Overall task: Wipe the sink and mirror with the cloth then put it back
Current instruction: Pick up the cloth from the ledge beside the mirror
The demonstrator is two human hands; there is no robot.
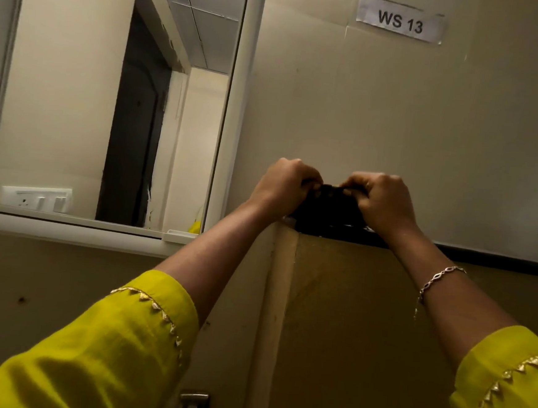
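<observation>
where the ledge (482,256) meets wall, both hands (282,185) grip dark cloth (325,205).

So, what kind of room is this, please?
Probably a small washroom: a framed wall mirror, a paper label reading WS 13, and the left hand and right hand gripping a dark cloth atop a partition.

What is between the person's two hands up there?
A dark cloth, pinched by the left hand and right hand at the top of the partition, in the head view.
</observation>
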